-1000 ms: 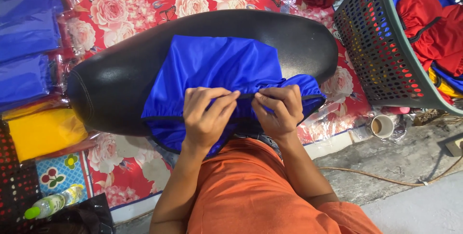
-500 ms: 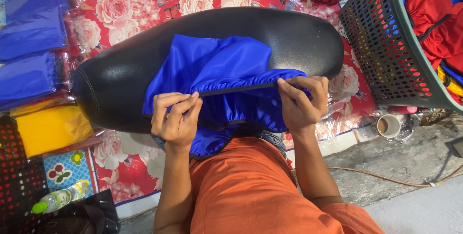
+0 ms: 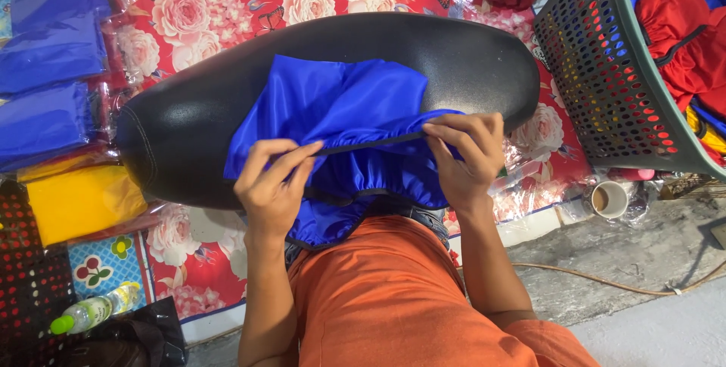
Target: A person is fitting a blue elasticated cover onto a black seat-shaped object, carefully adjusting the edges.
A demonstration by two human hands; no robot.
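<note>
A shiny blue fabric cover point(image 3: 333, 102) with a black elastic hem lies draped over a long black seat point(image 3: 181, 117) resting on my lap. My left hand point(image 3: 274, 185) pinches the hem at its left end. My right hand point(image 3: 465, 151) grips the hem at its right end. The elastic edge is stretched in a line between the two hands, and loose blue fabric hangs below it onto my orange shorts.
A red floral mat point(image 3: 227, 4) lies under the seat. Packed blue covers point(image 3: 53, 42) and a yellow one point(image 3: 79, 201) sit at left. A grey laundry basket point(image 3: 597, 72) of coloured fabric stands right. A paper cup point(image 3: 609, 199) and a bottle point(image 3: 91, 312) lie nearby.
My hands started close together on the hem, then moved apart, stretching the elastic edge wide across the seat. The right hand has since shifted slightly.
</note>
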